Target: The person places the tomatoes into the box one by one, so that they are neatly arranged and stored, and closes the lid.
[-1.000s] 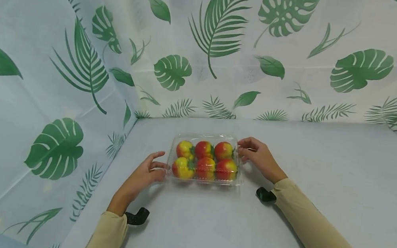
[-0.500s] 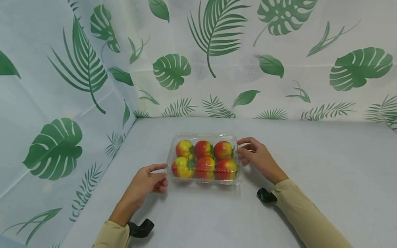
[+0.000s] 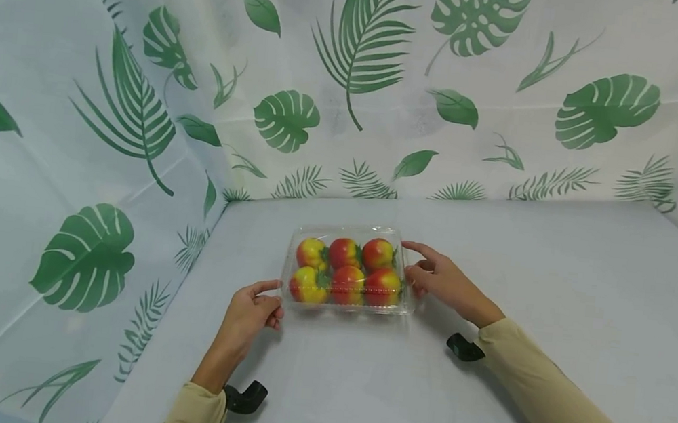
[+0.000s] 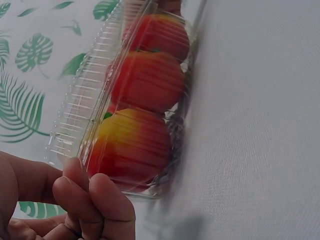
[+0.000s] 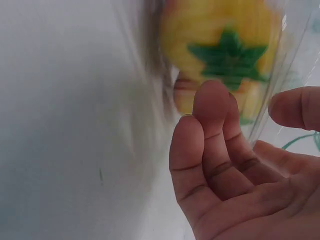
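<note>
A clear plastic clamshell box (image 3: 352,230) lies on the table with its lid down. Through the plastic show several round red-and-yellow fruits (image 3: 348,285) in two rows, with green star-shaped tops. At the box's left side is my left hand (image 3: 248,312); its index finger reaches the front left edge, the other fingers loosely bent below. The left wrist view has these fingertips (image 4: 112,200) by the ridged rim. My right hand (image 3: 445,281) is at the right side, index finger stretched to the far right corner. In the right wrist view its remaining fingers (image 5: 212,107) are loosely bent beside the box wall.
The box lies on a white table (image 3: 347,382). A leaf-printed curtain (image 3: 384,127) hangs behind and on the left. Each wrist wears a black camera mount, one at the left wrist (image 3: 247,397) and one at the right wrist (image 3: 465,347).
My left hand has come lower along the box's left side, its fingers now more bent. My right index finger has straightened along the right edge. The box stays nearly in place.
</note>
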{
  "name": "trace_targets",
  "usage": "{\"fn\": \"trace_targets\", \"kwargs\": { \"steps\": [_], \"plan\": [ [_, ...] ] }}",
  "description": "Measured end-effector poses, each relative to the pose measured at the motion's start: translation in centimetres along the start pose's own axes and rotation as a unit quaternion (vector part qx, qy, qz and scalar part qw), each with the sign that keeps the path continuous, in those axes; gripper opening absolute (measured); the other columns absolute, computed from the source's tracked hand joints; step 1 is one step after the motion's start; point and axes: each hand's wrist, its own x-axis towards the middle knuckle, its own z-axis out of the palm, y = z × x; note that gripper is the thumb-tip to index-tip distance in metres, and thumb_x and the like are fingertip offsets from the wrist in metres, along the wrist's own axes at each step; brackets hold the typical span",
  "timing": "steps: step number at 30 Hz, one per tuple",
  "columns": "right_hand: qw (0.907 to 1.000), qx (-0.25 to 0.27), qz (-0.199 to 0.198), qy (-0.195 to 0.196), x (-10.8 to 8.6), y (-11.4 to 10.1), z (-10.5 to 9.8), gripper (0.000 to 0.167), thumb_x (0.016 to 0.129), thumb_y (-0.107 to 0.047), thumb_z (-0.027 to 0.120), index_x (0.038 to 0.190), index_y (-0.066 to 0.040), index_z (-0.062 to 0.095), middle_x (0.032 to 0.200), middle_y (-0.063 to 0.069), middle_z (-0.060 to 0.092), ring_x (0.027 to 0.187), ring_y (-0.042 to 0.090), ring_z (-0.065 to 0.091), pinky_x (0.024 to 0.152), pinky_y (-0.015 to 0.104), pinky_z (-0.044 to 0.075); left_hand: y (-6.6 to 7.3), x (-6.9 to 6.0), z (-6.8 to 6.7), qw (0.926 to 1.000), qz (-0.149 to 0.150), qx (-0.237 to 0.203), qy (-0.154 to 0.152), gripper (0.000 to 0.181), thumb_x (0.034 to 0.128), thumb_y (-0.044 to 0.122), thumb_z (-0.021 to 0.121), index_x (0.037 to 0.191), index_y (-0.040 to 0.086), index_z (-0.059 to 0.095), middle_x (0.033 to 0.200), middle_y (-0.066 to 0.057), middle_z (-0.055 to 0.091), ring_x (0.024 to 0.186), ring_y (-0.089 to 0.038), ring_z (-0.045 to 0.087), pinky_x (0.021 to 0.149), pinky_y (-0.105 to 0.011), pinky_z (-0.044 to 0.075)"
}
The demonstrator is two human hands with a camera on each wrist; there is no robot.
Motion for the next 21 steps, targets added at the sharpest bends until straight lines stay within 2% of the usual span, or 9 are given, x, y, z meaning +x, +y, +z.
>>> {"fn": "trace_targets", "kwargs": {
  "steps": [5,11,21],
  "plan": [
    [0.9995,0.023,0.012,-0.02,-1.8,-0.6,0.6,0.063,0.109,-0.023,0.06,0.166,-0.008,0.036,0.097,0.013,0.069,0.083,0.028,0.066,0.085,0.04,0.056,-0.1,-0.1,0.0,1.0,-0.002,0.006,0.006,0.039,0.1038,-0.004,0.058,0.141,-0.014,0.058,0.071,-0.006,0.064,0.059,-0.012,0.057,0.055,-0.023,0.054],
    [0.993,0.113,0.009,-0.032,-4.2,-1.3,1.8,0.068,0.107,-0.01,0.057,0.167,-0.002,0.027,0.091,0.019,0.07,0.075,0.032,0.069,0.072,0.037,0.061,0.0,-0.2,0.0,1.0,0.003,0.005,0.002,0.04,0.1037,-0.004,0.057,0.142,-0.014,0.057,0.07,-0.005,0.063,0.058,-0.012,0.056,0.055,-0.024,0.054],
    [0.9782,0.203,0.038,-0.019,-5.6,-2.0,4.1,0.081,0.102,-0.003,0.055,0.171,-0.006,0.012,0.087,0.021,0.07,0.068,0.024,0.067,0.072,0.035,0.062,-0.1,-0.1,0.0,1.0,0.002,0.006,0.0,0.04,0.1054,-0.002,0.057,0.144,-0.014,0.056,0.07,-0.005,0.063,0.058,-0.012,0.056,0.055,-0.025,0.054]
  ]
}}
